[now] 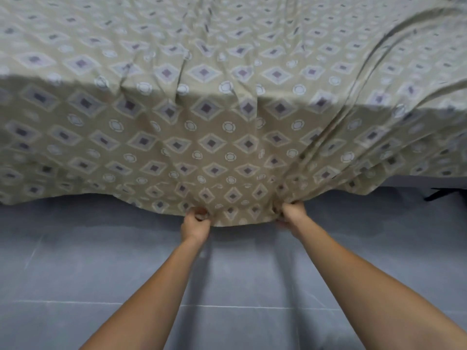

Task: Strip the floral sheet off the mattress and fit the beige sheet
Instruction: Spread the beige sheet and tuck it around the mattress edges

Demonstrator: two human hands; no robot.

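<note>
Head view: your left hand [195, 224] and right hand [293, 215] each clutch the lower hem of the beige sheet [227, 102], fingers curled into bunched cloth, arms stretched forward and down. The sheet, beige with a diamond-and-circle print, is spread over the top of the mattress, which it hides completely, and hangs down the near side; the hem stands clear of the grey tiled floor [126, 274]. Deep folds fan up and to the right from your right hand's grip, so the cloth looks pulled taut there and slacker on the left. No floral sheet is in sight; judging by that, stripping is done and you are in the fitting step, drawing the beige sheet toward you to square it. Next move likely calls for an even pull from both hands to flatten the right-side folds, then working the hem under the mattress edge. A dark object [444, 193] at far right under the bed is too unclear to name.
</note>
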